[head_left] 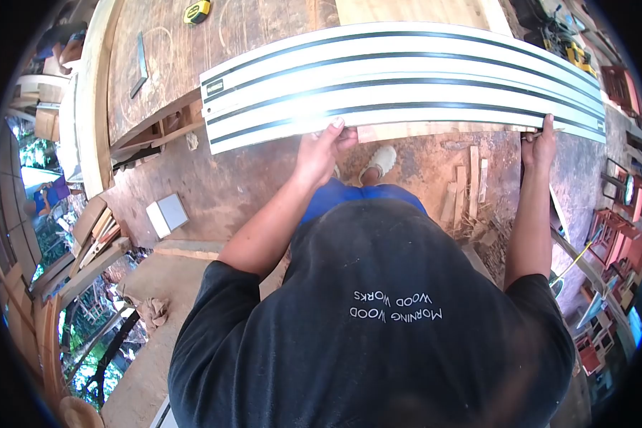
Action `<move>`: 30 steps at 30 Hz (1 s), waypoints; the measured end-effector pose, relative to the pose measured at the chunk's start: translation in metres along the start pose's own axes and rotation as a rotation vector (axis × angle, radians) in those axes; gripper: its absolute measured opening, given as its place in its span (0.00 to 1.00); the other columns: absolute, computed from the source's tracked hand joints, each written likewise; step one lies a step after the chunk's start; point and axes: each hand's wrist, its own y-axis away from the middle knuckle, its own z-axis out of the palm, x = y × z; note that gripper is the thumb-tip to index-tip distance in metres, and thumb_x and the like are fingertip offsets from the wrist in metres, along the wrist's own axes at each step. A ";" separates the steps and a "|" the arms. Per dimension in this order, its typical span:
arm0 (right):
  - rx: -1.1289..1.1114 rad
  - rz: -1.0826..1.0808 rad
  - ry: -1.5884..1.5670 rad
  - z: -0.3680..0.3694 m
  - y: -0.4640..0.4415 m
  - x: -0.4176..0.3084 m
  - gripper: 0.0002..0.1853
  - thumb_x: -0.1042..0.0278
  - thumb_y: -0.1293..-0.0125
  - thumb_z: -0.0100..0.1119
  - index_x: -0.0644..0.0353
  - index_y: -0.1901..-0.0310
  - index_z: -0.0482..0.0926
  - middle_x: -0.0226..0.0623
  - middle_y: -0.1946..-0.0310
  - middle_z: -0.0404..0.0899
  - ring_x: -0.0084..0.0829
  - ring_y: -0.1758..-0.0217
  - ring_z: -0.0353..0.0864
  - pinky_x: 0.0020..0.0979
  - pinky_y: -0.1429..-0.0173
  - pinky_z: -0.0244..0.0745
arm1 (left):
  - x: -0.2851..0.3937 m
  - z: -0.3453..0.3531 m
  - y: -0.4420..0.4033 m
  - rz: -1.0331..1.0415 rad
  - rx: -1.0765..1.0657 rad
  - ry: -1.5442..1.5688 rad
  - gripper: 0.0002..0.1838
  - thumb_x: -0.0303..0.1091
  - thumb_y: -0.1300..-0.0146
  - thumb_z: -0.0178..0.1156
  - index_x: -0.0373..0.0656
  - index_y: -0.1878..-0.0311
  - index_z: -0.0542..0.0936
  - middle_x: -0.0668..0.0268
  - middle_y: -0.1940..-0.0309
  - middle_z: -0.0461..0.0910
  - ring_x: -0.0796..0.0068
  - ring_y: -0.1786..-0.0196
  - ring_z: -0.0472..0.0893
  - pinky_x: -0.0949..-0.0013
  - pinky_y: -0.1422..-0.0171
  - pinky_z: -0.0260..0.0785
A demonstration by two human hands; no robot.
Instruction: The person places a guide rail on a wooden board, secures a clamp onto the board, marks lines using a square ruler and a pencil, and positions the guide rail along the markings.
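A long silver guide rail (pixel 399 75) with black stripes lies across the work table, on top of a pale wooden board (pixel 435 130) whose near edge shows beneath it. My left hand (pixel 326 148) pinches the rail's near edge left of the middle, thumb on top and fingers curled at the edge. Toward the right end, my right hand (pixel 541 146) grips the near edge of the rail and board, its thumb on top and its other fingers partly hidden underneath.
A yellow tape measure (pixel 197 11) and a dark metal strip (pixel 140 65) lie on the table (pixel 164 43) at the upper left. Below are a white box (pixel 167 215), wood offcuts (pixel 461 191) on the floor and a shoe (pixel 382 161). Another person (pixel 48 197) is far left.
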 end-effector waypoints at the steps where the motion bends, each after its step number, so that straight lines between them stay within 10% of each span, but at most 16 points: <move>1: -0.001 0.005 0.004 0.001 0.001 0.001 0.13 0.58 0.28 0.52 0.59 0.53 0.72 0.28 0.68 0.74 0.19 0.74 0.68 0.20 0.76 0.60 | -0.001 0.000 0.001 0.010 0.010 -0.008 0.15 0.34 0.33 0.57 0.37 0.48 0.73 0.61 0.59 0.79 0.73 0.58 0.79 0.65 0.50 0.77; 30: 0.024 -0.072 -0.138 -0.005 -0.001 0.010 0.09 0.64 0.29 0.53 0.57 0.52 0.72 0.30 0.63 0.78 0.22 0.70 0.73 0.21 0.77 0.60 | -0.002 -0.003 0.001 -0.001 0.001 -0.073 0.13 0.38 0.34 0.59 0.46 0.48 0.76 0.67 0.56 0.79 0.74 0.55 0.78 0.66 0.48 0.74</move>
